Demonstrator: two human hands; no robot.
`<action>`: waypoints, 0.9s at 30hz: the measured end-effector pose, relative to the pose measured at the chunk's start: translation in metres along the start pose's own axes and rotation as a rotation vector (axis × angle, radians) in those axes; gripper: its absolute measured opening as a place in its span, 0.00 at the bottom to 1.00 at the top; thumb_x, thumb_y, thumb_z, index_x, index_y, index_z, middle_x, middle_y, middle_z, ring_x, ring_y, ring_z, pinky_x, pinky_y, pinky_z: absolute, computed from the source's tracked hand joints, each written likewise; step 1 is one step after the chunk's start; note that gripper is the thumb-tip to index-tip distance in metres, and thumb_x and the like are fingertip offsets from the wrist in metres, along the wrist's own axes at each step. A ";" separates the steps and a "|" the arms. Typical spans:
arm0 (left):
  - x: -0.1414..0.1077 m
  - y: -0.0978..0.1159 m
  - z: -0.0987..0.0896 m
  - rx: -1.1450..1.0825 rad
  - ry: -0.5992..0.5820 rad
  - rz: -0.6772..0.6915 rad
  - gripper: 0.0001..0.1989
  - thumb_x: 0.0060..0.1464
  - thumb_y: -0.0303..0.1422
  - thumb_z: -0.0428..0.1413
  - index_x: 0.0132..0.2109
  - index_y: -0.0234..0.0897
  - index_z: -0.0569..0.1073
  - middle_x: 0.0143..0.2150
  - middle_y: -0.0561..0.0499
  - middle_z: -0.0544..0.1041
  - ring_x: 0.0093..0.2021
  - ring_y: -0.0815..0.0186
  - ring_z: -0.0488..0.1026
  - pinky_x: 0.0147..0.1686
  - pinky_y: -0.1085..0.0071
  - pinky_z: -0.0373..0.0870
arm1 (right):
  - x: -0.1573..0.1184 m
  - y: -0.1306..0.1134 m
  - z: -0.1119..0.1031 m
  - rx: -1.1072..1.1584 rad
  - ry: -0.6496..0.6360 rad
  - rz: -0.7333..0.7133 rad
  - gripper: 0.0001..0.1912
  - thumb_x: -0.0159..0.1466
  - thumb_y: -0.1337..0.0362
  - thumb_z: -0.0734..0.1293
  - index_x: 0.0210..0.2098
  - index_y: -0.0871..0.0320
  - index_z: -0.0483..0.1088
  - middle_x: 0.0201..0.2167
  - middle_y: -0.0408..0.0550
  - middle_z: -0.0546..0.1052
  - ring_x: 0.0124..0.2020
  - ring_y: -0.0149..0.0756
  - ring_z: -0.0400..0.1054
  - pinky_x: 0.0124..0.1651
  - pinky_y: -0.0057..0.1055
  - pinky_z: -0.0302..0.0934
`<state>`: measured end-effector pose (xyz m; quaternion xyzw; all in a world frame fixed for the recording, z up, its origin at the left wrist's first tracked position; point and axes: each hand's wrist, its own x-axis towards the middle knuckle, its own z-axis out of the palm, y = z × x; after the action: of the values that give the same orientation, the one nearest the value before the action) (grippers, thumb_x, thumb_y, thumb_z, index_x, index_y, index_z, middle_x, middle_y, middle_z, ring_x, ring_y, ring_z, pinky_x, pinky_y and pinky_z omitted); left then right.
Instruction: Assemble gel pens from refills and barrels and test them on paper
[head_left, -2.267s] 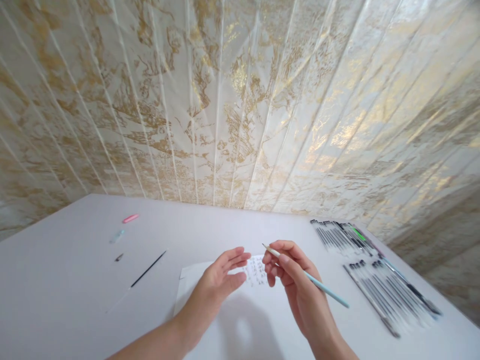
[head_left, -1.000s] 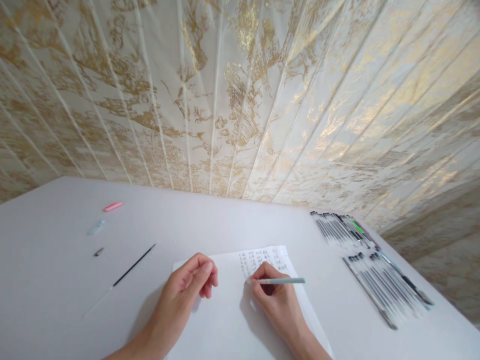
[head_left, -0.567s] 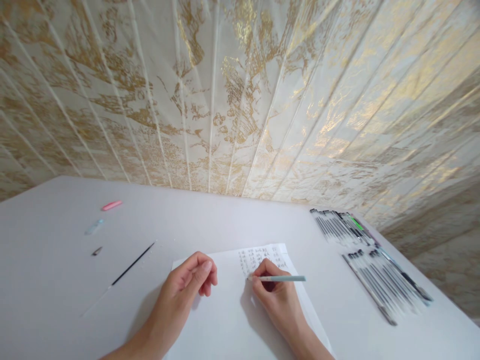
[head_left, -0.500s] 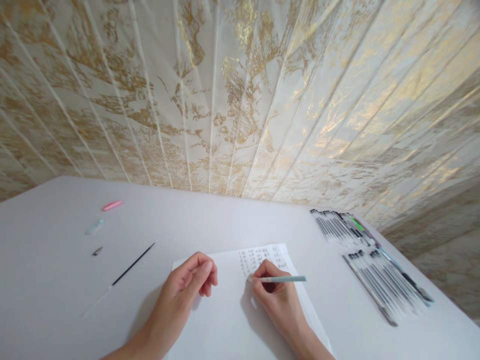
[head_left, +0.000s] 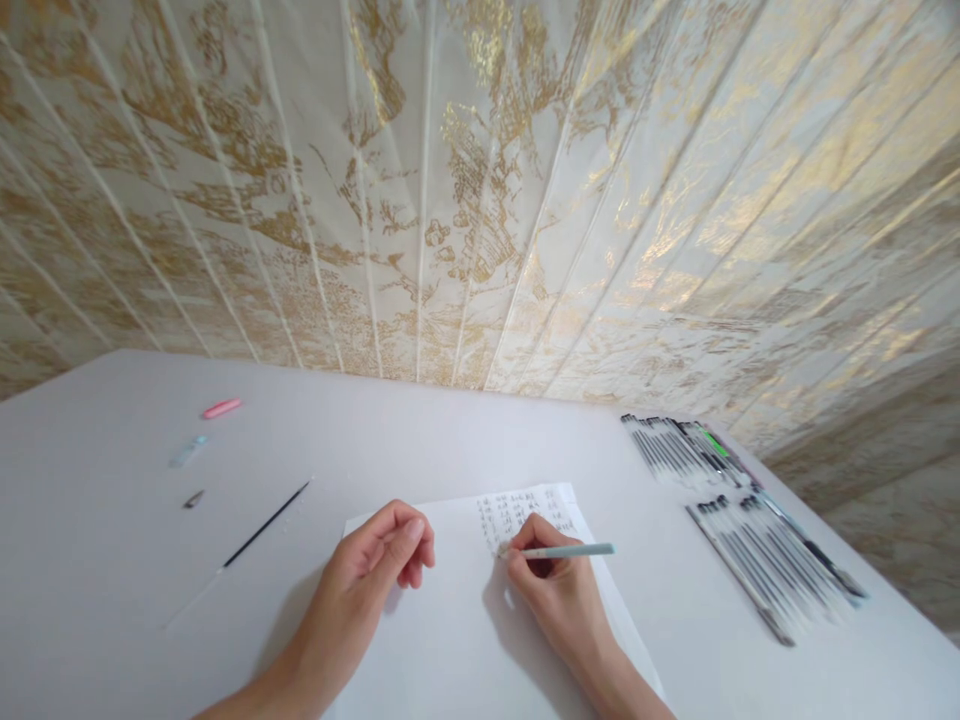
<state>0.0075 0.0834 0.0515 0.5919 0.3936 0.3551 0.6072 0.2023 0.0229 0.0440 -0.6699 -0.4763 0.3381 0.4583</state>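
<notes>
A light blue pen (head_left: 577, 550) is pinched in my right hand (head_left: 559, 590), its tip at the lower left of small handwritten characters on a white sheet of paper (head_left: 442, 640). The writing fills the sheet's upper right part. My left hand (head_left: 375, 570) rests at the paper's left edge, fingers curled in with the thumb against them, and nothing shows in it. To its left lies a thin black pen refill (head_left: 262, 528) with a clear end, slanting across the table.
On the left of the white table (head_left: 90, 520) lie a pink pen cap (head_left: 222, 408), a pale blue piece (head_left: 188, 451) and a small dark tip (head_left: 193, 498). Two groups of refills and pens, an upper (head_left: 667, 450) and a lower (head_left: 772, 565), lie on the right. A patterned wall rises behind.
My right hand has shifted very slightly to the right, and the pen's rear end sits a little higher. My left hand looks the same.
</notes>
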 end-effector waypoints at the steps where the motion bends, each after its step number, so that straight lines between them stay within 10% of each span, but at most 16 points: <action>1: 0.000 0.000 0.000 0.000 -0.001 0.001 0.16 0.61 0.43 0.48 0.30 0.40 0.67 0.28 0.54 0.70 0.28 0.67 0.64 0.33 0.72 0.62 | 0.000 0.000 0.000 0.002 -0.002 0.000 0.08 0.53 0.66 0.63 0.20 0.55 0.59 0.17 0.38 0.62 0.21 0.29 0.51 0.24 0.28 0.45; 8: -0.002 0.001 0.000 0.000 0.002 -0.003 0.16 0.61 0.44 0.48 0.29 0.41 0.67 0.28 0.54 0.70 0.28 0.67 0.64 0.33 0.72 0.62 | -0.002 0.004 -0.007 0.058 0.163 -0.028 0.11 0.57 0.60 0.65 0.22 0.55 0.61 0.18 0.38 0.61 0.22 0.31 0.51 0.26 0.28 0.48; 18: -0.005 0.007 0.001 0.169 -0.067 -0.034 0.06 0.58 0.37 0.52 0.36 0.41 0.70 0.33 0.54 0.73 0.32 0.66 0.67 0.35 0.73 0.64 | -0.001 0.008 -0.012 0.004 0.078 -0.129 0.15 0.61 0.50 0.65 0.32 0.56 0.71 0.25 0.44 0.69 0.25 0.35 0.60 0.28 0.29 0.54; 22: 0.003 0.020 -0.043 0.525 0.014 0.070 0.08 0.57 0.38 0.50 0.38 0.42 0.72 0.35 0.53 0.75 0.36 0.63 0.70 0.36 0.72 0.64 | -0.002 0.008 -0.014 0.017 0.029 -0.154 0.17 0.65 0.50 0.61 0.38 0.56 0.73 0.27 0.45 0.70 0.29 0.37 0.63 0.32 0.30 0.57; 27: 0.036 0.036 -0.152 1.174 0.371 0.046 0.15 0.56 0.35 0.46 0.47 0.39 0.71 0.47 0.46 0.76 0.41 0.57 0.74 0.41 0.65 0.67 | -0.001 0.013 -0.010 0.089 0.021 -0.139 0.15 0.66 0.51 0.60 0.45 0.54 0.67 0.27 0.43 0.70 0.28 0.36 0.63 0.31 0.29 0.56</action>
<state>-0.1119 0.1843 0.0872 0.7641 0.6096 0.1891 0.0935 0.2147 0.0171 0.0350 -0.6178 -0.5013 0.3194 0.5147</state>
